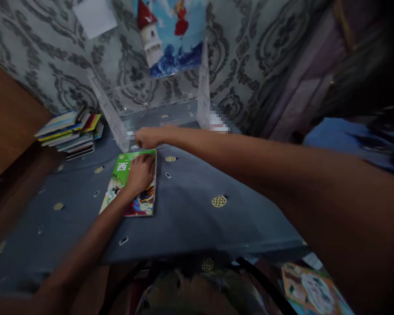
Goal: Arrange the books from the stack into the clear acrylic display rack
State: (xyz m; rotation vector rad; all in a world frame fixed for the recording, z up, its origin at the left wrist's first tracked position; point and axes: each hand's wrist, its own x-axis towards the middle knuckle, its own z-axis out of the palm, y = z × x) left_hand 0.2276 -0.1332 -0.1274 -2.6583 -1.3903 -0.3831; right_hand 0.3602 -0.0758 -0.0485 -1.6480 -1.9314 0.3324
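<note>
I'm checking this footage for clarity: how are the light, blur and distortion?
Head view: dim, the upper-right corner nearly black; small glints on the clear stand; book fairly sharp; left forearm softly blurred; a pixelated patch beside the stand. Also head view: wide-angle stretch seems to enlarge the right arm.

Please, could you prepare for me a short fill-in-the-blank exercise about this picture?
1. The left hand rests on a book whose upper cover is ____.
2. The stacked books lie to the ____ of the clear rack.
3. The yellow fruits printed on the tablecloth are ____.

Missing words: green; left; pineapples.
</note>
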